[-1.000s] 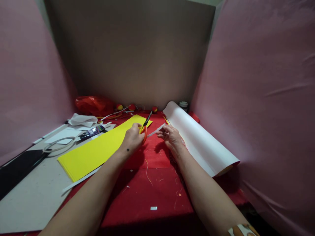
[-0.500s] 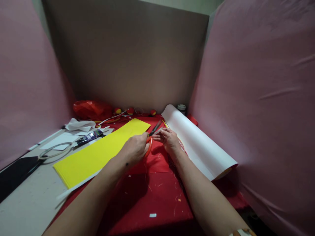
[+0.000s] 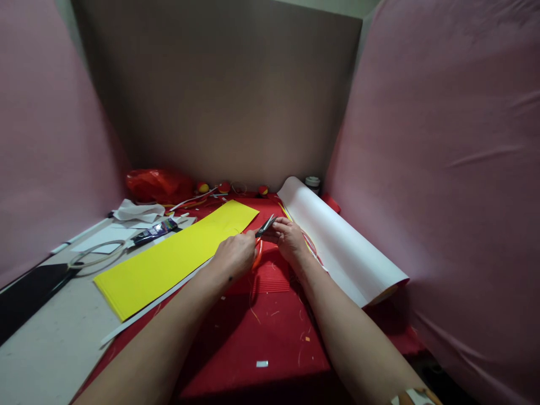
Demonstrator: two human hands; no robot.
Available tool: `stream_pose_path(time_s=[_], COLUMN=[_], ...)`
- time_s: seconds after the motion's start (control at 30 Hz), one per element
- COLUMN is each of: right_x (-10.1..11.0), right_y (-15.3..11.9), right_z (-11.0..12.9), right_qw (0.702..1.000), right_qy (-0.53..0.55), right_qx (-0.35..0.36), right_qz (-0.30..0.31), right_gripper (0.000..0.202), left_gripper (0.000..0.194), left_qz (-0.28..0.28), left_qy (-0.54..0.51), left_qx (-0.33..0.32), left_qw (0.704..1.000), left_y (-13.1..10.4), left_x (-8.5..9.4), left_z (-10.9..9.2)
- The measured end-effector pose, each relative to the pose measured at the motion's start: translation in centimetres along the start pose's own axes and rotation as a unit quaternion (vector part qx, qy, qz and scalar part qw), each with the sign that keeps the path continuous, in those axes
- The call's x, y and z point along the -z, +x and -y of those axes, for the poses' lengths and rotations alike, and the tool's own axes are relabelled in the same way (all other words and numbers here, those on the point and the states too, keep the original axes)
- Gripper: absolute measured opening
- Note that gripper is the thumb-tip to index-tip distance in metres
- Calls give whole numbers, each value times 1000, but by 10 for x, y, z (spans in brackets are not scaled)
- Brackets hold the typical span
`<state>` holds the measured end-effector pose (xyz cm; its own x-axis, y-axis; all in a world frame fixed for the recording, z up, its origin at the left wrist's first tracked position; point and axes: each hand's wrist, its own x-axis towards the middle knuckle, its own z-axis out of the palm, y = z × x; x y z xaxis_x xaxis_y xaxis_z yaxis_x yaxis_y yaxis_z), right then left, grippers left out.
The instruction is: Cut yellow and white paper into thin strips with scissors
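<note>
My left hand (image 3: pixel 235 256) grips orange-handled scissors (image 3: pixel 260 239), whose dark blades point up and right toward my right hand (image 3: pixel 288 238). My right hand pinches a small pale paper piece right at the blade tips; the piece is mostly hidden by the fingers. Both hands hover over a ribbed red sheet (image 3: pixel 270 275) lying on the red table cover (image 3: pixel 261 337). A long yellow sheet (image 3: pixel 177 256) lies just left of my left hand.
A white paper roll (image 3: pixel 341 247) lies to the right. A tube (image 3: pixel 154 230), white papers, a red plastic bag (image 3: pixel 158 185) and small red-yellow balls sit at the back left. A black sheet (image 3: pixel 25 292) lies at far left. Pink fabric walls flank both sides. Paper scraps dot the cover.
The white strip held out a second ago is no longer seen. The scissors swung from pointing away to pointing right at my right hand's fingers, and the hands came closer together.
</note>
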<state>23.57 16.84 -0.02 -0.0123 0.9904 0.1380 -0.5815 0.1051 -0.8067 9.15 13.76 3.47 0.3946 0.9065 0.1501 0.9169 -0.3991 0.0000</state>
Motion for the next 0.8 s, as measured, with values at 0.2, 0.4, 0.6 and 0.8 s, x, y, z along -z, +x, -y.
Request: stream_pose_path(time_s=[0.2, 0.4, 0.6, 0.8], right_x=[0, -1, 1, -1], right_y=[-1, -3, -1, -3], right_z=[1, 1, 0, 2], right_qw=[1000, 1000, 1000, 1000], right_qy=[-10, -15, -12, -18], right_qx=[-2, -3, -6, -13], right_qz=[3, 1, 3, -2], right_gripper=[6, 9, 12, 11], left_gripper=[28, 30, 31, 31], left_qz=[4, 9, 1, -2], left_qy=[4, 0, -12, -37], left_qx=[-2, -7, -26, -48], left_qw=[1000, 1000, 1000, 998], left_y=[2, 3, 3, 2], left_x=[-2, -3, -3, 0], left_z=[2, 4, 7, 6])
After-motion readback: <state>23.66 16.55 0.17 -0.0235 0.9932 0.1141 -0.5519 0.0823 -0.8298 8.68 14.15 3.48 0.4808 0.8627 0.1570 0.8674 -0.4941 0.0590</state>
